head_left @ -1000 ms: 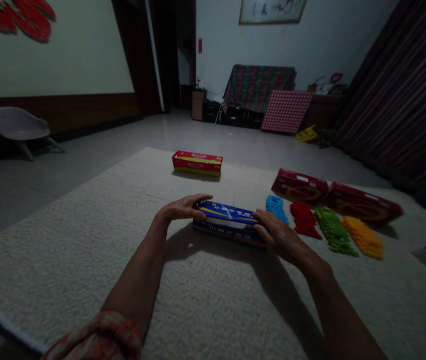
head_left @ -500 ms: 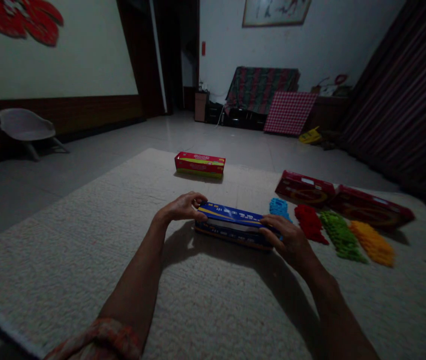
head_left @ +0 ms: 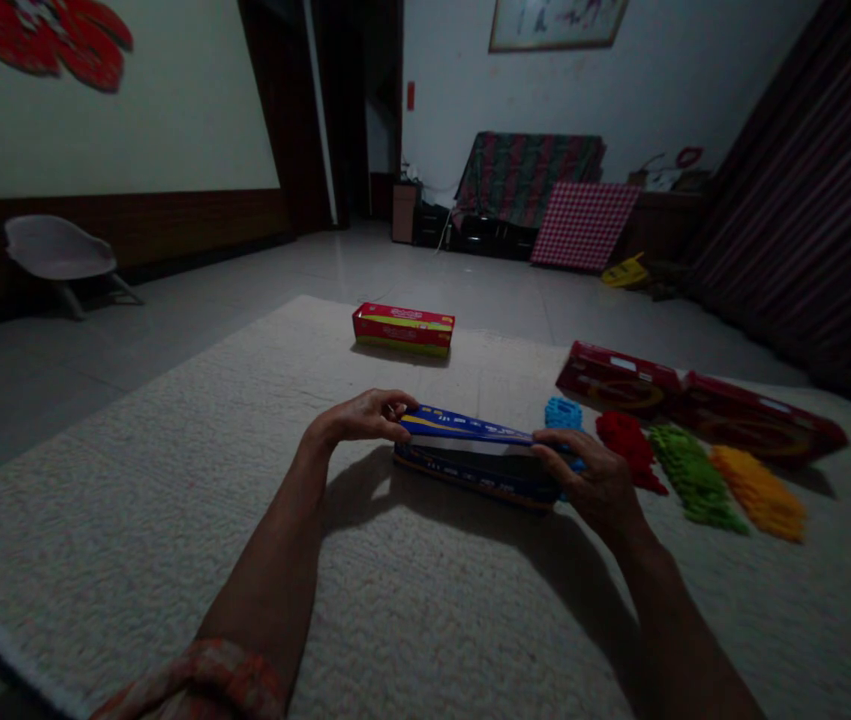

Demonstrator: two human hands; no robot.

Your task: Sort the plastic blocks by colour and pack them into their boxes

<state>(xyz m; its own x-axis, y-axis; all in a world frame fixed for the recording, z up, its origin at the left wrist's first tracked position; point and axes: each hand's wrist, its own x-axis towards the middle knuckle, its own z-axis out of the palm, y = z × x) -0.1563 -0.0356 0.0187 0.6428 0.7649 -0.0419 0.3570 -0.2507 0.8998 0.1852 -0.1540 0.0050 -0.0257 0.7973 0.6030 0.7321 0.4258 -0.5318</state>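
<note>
A long blue cardboard box (head_left: 481, 478) with yellow stripes and white print lies on the mat in front of me. Its lid flap is lifted along the near side, leaving a dark gap beneath; what is inside cannot be made out. My left hand (head_left: 363, 416) pinches the flap's left end between thumb and fingers. At the other end, my right hand (head_left: 591, 470) grips the flap's right corner. Just beyond that hand lies a patch of light-blue pieces (head_left: 563, 412), partly hidden by it. Beside it is a patch of red pieces (head_left: 629, 448).
A red and yellow-green box (head_left: 404, 330) stands further back on the cream mat (head_left: 207, 570). To the right are patches of green (head_left: 695, 480) and orange pieces (head_left: 759, 492). Behind them stand two dark red boxes (head_left: 620, 382). A small pale chair (head_left: 61, 250) is at the left wall.
The blue box's flap has been raised higher, most at its right end, widening the gap. My right hand has lifted slightly with it. My left hand stays at the left end.
</note>
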